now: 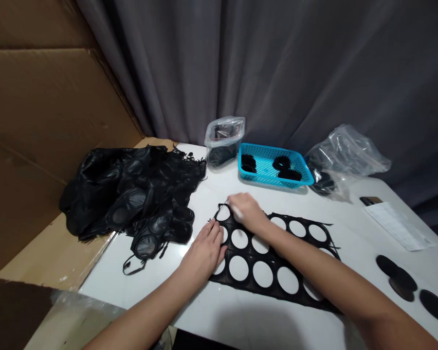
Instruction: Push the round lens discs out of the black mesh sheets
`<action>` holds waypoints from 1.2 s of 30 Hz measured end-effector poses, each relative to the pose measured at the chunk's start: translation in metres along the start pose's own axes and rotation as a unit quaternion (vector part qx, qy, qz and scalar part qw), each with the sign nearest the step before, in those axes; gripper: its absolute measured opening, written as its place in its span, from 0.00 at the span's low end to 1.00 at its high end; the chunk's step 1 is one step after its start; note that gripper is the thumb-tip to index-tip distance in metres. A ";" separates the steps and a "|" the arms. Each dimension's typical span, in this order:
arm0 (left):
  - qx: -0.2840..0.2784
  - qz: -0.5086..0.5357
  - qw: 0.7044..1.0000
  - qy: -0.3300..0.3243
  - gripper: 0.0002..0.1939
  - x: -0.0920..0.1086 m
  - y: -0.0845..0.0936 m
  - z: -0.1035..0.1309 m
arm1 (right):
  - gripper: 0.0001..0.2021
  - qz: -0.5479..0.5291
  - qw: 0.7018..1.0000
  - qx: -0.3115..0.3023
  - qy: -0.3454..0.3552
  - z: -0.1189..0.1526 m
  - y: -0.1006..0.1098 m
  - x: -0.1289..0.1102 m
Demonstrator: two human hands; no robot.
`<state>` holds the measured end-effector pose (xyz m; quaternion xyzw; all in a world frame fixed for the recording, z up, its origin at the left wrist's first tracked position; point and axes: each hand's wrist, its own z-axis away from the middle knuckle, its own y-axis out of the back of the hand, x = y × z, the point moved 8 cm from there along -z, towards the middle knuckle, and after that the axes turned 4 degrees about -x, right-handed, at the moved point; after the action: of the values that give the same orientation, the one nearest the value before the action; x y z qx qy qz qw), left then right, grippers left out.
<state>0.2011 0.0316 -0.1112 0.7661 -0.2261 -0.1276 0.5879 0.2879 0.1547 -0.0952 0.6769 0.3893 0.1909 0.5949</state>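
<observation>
A black fabric panel (246,253) with rows of large round holes lies flat on the white table, which shows through the holes. My left hand (206,246) rests palm down on the panel's left edge, fingers stretched out and pressing it. At the upper left corner, my right hand (248,212) is closed in a pinch. A thin black cord (219,209) runs from that corner up to its fingertips. Something white shows at the right fingers, too blurred to name. My right forearm covers part of the panel's middle and right side.
To the left lies a heap of black pieces with round mesh windows (149,194), beside cardboard (40,126). Behind stand a clear bag (224,141), a blue basket (266,181) with black bundles, and another plastic bag (350,150). Black discs (436,306) and paper (397,226) lie right.
</observation>
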 end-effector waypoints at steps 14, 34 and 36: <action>-0.010 0.069 0.997 -0.029 0.28 0.014 -0.006 -0.011 | 0.06 -0.362 0.917 -0.037 -0.165 0.056 -0.001 0.019; -0.053 0.059 0.996 -0.032 0.27 0.017 -0.011 -0.010 | 0.06 -0.335 0.935 -0.013 -0.117 0.062 0.005 0.009; -0.041 0.059 0.997 -0.042 0.27 0.018 -0.010 -0.010 | 0.06 -0.268 0.962 0.005 -0.058 0.064 0.006 -0.002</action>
<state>0.2231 0.0332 -0.1169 0.7208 -0.2896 -0.1336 0.6154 0.3348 0.1109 -0.1031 0.5607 0.5222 -0.0171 0.6423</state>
